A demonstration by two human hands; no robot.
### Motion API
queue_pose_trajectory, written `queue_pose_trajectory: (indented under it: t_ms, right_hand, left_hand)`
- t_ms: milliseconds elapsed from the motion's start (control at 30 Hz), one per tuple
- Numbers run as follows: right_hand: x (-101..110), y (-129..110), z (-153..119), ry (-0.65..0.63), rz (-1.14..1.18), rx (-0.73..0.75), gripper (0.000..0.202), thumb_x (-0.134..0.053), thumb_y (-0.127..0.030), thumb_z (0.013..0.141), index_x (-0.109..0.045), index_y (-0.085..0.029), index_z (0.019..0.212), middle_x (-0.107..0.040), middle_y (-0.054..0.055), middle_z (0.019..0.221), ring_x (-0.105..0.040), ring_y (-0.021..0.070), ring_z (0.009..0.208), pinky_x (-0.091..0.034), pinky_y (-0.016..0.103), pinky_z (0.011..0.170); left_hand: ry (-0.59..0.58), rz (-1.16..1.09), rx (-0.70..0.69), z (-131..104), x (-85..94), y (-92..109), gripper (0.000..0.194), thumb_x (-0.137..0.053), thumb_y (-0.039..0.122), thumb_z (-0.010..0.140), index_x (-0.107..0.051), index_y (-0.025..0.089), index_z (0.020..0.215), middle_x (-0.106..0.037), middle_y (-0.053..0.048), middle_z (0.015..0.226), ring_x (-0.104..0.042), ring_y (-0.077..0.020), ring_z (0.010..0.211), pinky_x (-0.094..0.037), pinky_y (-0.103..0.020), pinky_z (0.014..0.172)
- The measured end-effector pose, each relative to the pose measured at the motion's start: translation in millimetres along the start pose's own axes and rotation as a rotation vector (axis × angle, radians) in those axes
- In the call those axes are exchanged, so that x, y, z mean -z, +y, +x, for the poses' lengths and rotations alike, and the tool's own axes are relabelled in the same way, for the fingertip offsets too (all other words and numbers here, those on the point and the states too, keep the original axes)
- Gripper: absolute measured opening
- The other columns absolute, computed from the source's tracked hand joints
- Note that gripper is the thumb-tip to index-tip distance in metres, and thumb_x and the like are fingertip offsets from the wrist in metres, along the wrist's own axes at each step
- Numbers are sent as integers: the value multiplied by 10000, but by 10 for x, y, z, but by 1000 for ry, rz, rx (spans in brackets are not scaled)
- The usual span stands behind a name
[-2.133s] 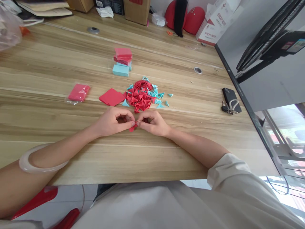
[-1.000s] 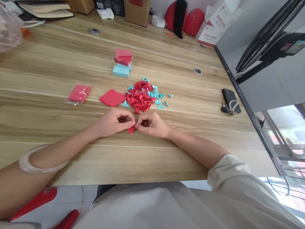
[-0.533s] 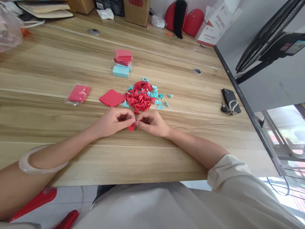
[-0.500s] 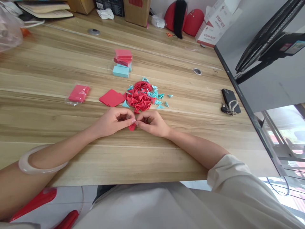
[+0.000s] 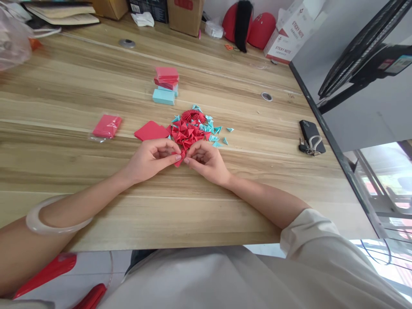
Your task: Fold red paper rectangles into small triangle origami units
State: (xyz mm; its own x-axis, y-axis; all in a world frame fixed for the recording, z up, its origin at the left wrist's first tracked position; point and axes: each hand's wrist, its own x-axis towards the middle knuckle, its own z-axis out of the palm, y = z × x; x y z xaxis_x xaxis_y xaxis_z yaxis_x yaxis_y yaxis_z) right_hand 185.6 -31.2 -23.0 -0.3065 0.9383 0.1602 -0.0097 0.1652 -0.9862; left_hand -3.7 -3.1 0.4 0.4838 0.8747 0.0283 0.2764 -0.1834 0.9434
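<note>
Between my fingertips is a small folded piece of red paper [image 5: 179,162]. My left hand [image 5: 151,159] pinches it from the left with thumb and forefinger. My right hand [image 5: 208,162] is closed in a pinch at the paper's right edge. Just beyond my fingers lies a heap of folded red paper triangles [image 5: 187,134], with light blue paper triangles [image 5: 212,128] scattered along its right side. A ring of pleated red paper [image 5: 193,116] sits at the back of the heap. Flat red paper sheets [image 5: 150,130] lie beyond my left hand.
A wrapped red paper pack [image 5: 107,126] lies to the left. Farther back are stacked red packs [image 5: 166,74] and blue packs [image 5: 163,96]. A black case with keys [image 5: 312,136] rests at the right. Boxes [image 5: 185,16] and a sticky-note carton [image 5: 286,36] line the back.
Both hands have shifted slightly away from me, toward the heap, with the red paper. The paper has turned between the fingers, and the right fingers have loosened a little.
</note>
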Motion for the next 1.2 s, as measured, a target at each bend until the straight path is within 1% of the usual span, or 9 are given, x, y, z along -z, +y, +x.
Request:
queue_pose_trajectory:
  t_ms: [67, 167, 267, 367, 567, 700, 800, 1000, 1200]
  right_hand:
    - [-1, -3, -8, -14, -23, 60, 167, -616, -250, 801, -482, -165, 850, -575, 18, 775, -517, 82, 629, -438, 222, 576]
    - [5, 4, -13, -53, -133, 118, 72, -565, -187, 819, -540, -153, 877, -597, 34, 819, -510, 77, 634, -434, 216, 577]
    - [11, 19, -7, -67, -230, 151, 80, -561, -151, 813, -606, -147, 879, -625, 39, 837, -513, 78, 641, -438, 214, 587]
    - [11, 40, 1, -51, -236, 166, 85, -588, -157, 805, -637, -143, 873, -639, 41, 846, -526, 79, 651, -452, 216, 604]
    - [10, 75, 7, -29, -185, 94, 105, -606, -176, 801, -635, -143, 897, -658, 35, 852, -555, 79, 663, -473, 215, 625]
    - [10, 76, 10, -21, -176, 86, 104, -610, -176, 799, -636, -142, 894, -666, 37, 851, -559, 81, 665, -474, 216, 627]
    - [7, 70, 10, -14, -162, 68, 107, -613, -214, 811, -631, -136, 881, -667, 50, 853, -554, 86, 654, -469, 226, 612]
    - [3, 68, 3, -10, -132, 19, 156, -612, -279, 824, -625, -135, 884, -649, 50, 828, -564, 92, 668, -485, 229, 611]
    - [11, 86, 1, -25, -145, 4, 191, -594, -318, 843, -617, -135, 894, -623, 41, 808, -535, 83, 646, -483, 221, 602]
  left_hand:
    - [38, 24, 1, 12, 6, 5, 206, -682, 353, 756, -663, 152, 800, -674, -9, 690, -600, -96, 609, -450, -172, 550]
    - [75, 30, 24, 26, 9, -4, 233, -677, 369, 758, -691, 150, 836, -702, -20, 739, -616, -110, 646, -481, -190, 601]
    - [89, 35, 42, 30, 6, -19, 266, -667, 400, 762, -711, 156, 857, -727, -33, 814, -642, -133, 707, -513, -212, 659]
    - [91, 38, 58, 27, 2, -19, 284, -663, 411, 761, -722, 164, 889, -737, -41, 853, -658, -154, 749, -529, -229, 682]
    - [43, -37, 90, 18, 0, 2, 305, -684, 353, 734, -716, 170, 975, -746, -42, 832, -683, -165, 773, -552, -240, 709]
    - [34, -88, 122, 16, 1, 0, 352, -711, 332, 699, -706, 158, 1005, -750, -50, 829, -692, -170, 773, -558, -236, 698]
    - [25, -100, 129, 14, -1, -1, 363, -724, 329, 692, -700, 157, 1011, -750, -48, 828, -696, -165, 776, -562, -229, 706]
    - [23, -125, 113, 8, -9, -11, 381, -741, 365, 692, -688, 161, 1009, -751, -53, 856, -704, -168, 792, -578, -242, 736]
    - [28, -108, 94, 5, -19, -40, 398, -747, 389, 691, -686, 158, 1010, -747, -64, 892, -703, -174, 811, -583, -255, 755]
